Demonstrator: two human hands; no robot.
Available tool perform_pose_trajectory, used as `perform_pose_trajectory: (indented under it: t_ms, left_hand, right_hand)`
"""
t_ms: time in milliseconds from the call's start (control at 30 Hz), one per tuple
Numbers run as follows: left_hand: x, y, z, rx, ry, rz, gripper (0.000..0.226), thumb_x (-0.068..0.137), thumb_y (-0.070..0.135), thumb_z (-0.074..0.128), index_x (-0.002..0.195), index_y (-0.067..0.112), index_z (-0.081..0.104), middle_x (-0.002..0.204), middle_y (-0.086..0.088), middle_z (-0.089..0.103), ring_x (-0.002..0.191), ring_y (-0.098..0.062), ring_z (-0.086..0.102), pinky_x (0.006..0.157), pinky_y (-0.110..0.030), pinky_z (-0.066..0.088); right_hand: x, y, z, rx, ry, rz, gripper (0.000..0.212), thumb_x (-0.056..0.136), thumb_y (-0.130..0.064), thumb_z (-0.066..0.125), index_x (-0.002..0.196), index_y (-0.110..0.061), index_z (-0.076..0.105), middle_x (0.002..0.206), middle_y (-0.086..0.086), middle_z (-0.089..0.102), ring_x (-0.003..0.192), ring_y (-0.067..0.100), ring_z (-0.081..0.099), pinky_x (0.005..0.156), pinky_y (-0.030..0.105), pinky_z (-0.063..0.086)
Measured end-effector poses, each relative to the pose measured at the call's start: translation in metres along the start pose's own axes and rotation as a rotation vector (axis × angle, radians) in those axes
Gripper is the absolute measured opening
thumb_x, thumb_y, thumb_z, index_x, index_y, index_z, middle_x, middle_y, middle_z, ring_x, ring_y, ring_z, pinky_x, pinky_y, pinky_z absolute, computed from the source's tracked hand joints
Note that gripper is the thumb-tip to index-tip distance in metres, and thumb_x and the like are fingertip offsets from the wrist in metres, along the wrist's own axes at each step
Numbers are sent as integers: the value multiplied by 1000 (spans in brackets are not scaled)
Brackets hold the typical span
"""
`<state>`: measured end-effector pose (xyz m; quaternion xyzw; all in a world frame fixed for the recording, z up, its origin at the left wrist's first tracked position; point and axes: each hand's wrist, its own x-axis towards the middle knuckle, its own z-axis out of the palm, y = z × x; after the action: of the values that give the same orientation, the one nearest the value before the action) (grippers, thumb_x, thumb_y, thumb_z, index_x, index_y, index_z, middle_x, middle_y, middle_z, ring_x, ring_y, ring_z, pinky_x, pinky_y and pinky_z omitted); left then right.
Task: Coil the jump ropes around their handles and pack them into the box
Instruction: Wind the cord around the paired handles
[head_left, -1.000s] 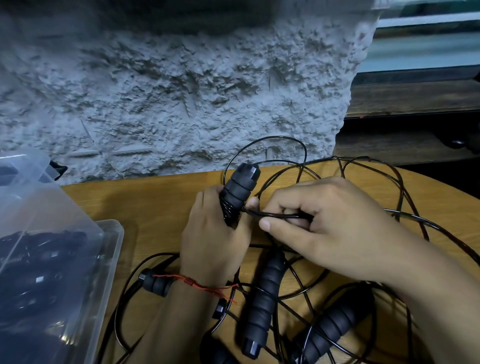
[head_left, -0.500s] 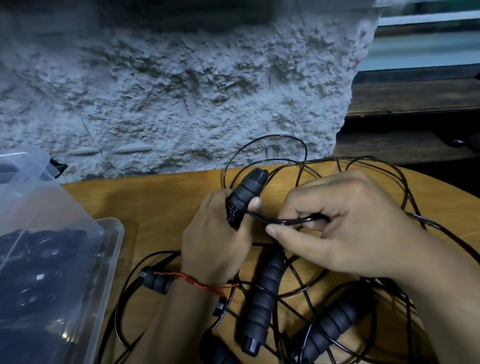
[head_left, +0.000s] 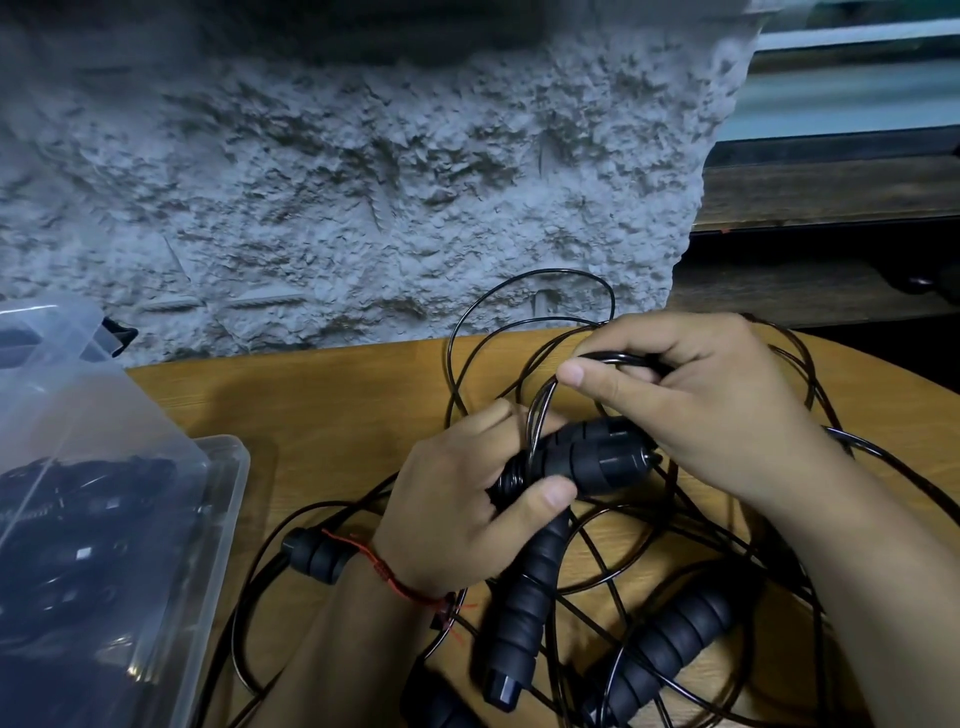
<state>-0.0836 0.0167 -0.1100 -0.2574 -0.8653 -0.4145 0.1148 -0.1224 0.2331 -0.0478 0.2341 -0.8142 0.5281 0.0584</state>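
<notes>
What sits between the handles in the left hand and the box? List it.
Nothing solid. Between the handles in the left hand and the box lie only bare table and flat cord loops. But the cord pinched by the right hand trails uncoiled into the tangle of other ropes.

Red thread bracelet (head_left: 387, 574), left wrist

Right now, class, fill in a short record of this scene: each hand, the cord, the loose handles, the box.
left hand: grips the black handles, some cord coiled round them
right hand: pinches a loop of cord above them
loose handles: lie in tangled cord on the table
box: clear plastic, at the left, dark ropes inside
</notes>
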Motion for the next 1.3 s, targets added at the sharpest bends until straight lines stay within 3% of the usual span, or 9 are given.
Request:
perform_pose_trajectory:
  t_ms: [133, 300, 467, 600, 700, 833, 933, 1100, 1300]
  left_hand:
    - [-1, -1, 2, -5, 31, 62, 62, 87, 59, 72, 127, 13, 64, 106, 11, 65, 91, -7, 67, 71, -28, 55]
    - [-4, 0, 7, -65, 118, 81, 82, 73, 47, 93, 135, 18, 46, 116, 12, 68, 108, -7, 72, 79, -40, 63]
    - [-5, 0, 7, -25, 151, 121, 62, 78, 42, 88, 127, 15, 60, 113, 12, 67, 98, -6, 70, 75, -35, 60]
    - [-1, -2, 9, -34, 249, 70, 45, 84, 35, 84, 117, 11, 67, 107, 12, 68, 94, 1, 67, 80, -12, 51]
    - [2, -2, 8, -123, 379, -70, 32, 90, 35, 76, 114, 17, 66, 96, 18, 65, 87, 2, 65, 77, -7, 44]
    - [7, -7, 7, -326, 498, -321, 20, 95, 46, 69, 109, 32, 69, 86, 10, 70, 76, -9, 67, 69, -25, 51]
    - [11, -8, 4, -481, 534, -420, 21, 99, 46, 69, 106, 27, 69, 86, -3, 72, 76, -25, 71, 61, -44, 55]
    - [14, -16, -8, -715, 589, -531, 30, 101, 38, 61, 110, 9, 66, 94, -16, 71, 72, -30, 67, 49, -35, 51]
    - [13, -18, -9, -724, 538, -502, 30, 103, 35, 63, 115, 8, 65, 104, -23, 69, 71, -27, 66, 51, -34, 51]
  right_hand:
    - [2, 11, 1, 124, -10, 74, 11, 85, -33, 84, 87, -22, 83, 57, -12, 52, 57, 8, 46, 57, 28, 38]
    - [5, 18, -3, 254, -152, 247, 13, 83, -18, 84, 85, -6, 82, 66, -6, 72, 60, 2, 60, 60, 14, 45]
    - [1, 30, 3, 351, -248, 432, 25, 83, -26, 83, 84, -1, 80, 66, 8, 71, 57, 12, 62, 56, 18, 49]
    - [3, 31, 13, 311, -179, 342, 12, 92, -4, 74, 82, -2, 79, 73, 10, 73, 70, 18, 66, 69, 19, 53]
    - [0, 36, 27, 135, -157, 254, 16, 103, -16, 65, 92, -24, 74, 68, 6, 67, 73, 37, 60, 71, 42, 48]
    - [-6, 44, 34, -325, -192, 104, 12, 107, -47, 54, 110, -39, 63, 73, -10, 69, 61, 13, 60, 58, 38, 48]
    - [-9, 40, 34, -507, -147, 29, 20, 103, -51, 57, 119, -42, 63, 84, -18, 70, 73, 5, 61, 60, 32, 45]
    - [-11, 40, 33, -540, -18, -53, 26, 103, -52, 58, 123, -40, 70, 112, -21, 75, 101, 10, 70, 77, 34, 57]
    - [-11, 28, 35, -541, 120, -79, 22, 107, -47, 58, 116, -35, 74, 109, -20, 75, 98, 4, 68, 70, 23, 48]
